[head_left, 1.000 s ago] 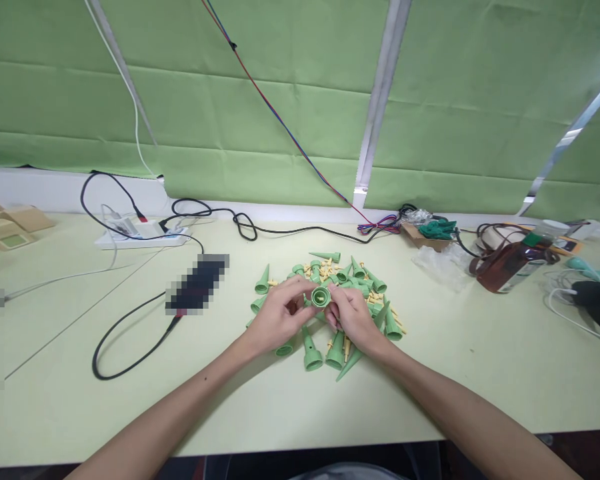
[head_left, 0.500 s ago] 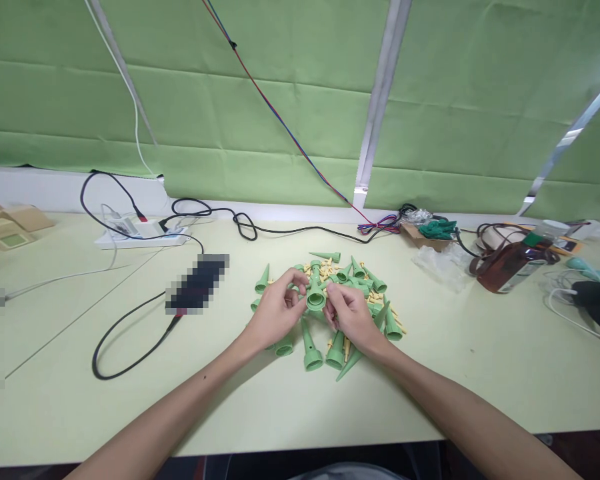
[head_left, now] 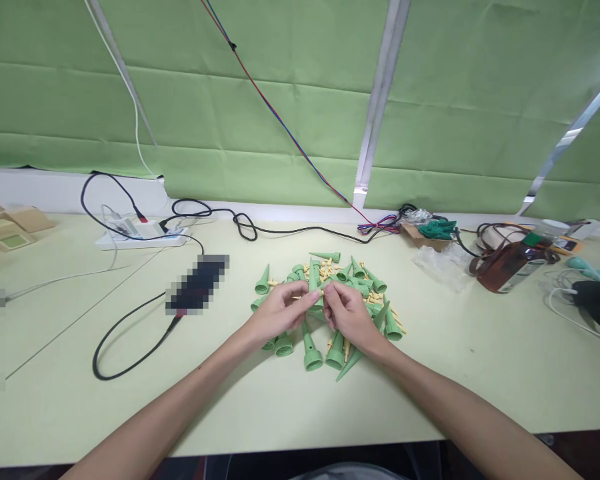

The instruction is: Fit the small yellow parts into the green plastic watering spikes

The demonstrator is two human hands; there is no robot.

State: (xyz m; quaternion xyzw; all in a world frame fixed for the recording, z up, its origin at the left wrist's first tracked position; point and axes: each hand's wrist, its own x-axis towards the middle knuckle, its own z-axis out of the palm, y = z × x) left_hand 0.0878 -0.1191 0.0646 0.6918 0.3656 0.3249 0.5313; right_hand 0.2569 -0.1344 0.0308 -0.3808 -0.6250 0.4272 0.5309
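A heap of green plastic cones (head_left: pixel 353 283) and several small cream pegs (head_left: pixel 325 269) lies on the pale green table (head_left: pixel 300 400). Both hands meet over the heap's near side. My left hand (head_left: pixel 280 312) has its fingers closed round a green cone (head_left: pixel 313 283) that stands point up between the hands. My right hand (head_left: pixel 347 313) pinches at the same cone from the right. What sits in the right fingertips besides the cone is too small to make out. More cones (head_left: pixel 310 347) lie just under the wrists.
A black cable (head_left: pixel 125 340) loops at the left beside a blurred dark device (head_left: pixel 197 283). A white power strip (head_left: pixel 140 233) sits at the back left. A brown bottle (head_left: pixel 513 263), clear bags and more cables crowd the right. Green curtains hang behind.
The cone held between the hands has turned: its open wide end faced me before, and now its point stands up. The hands have drawn slightly closer together.
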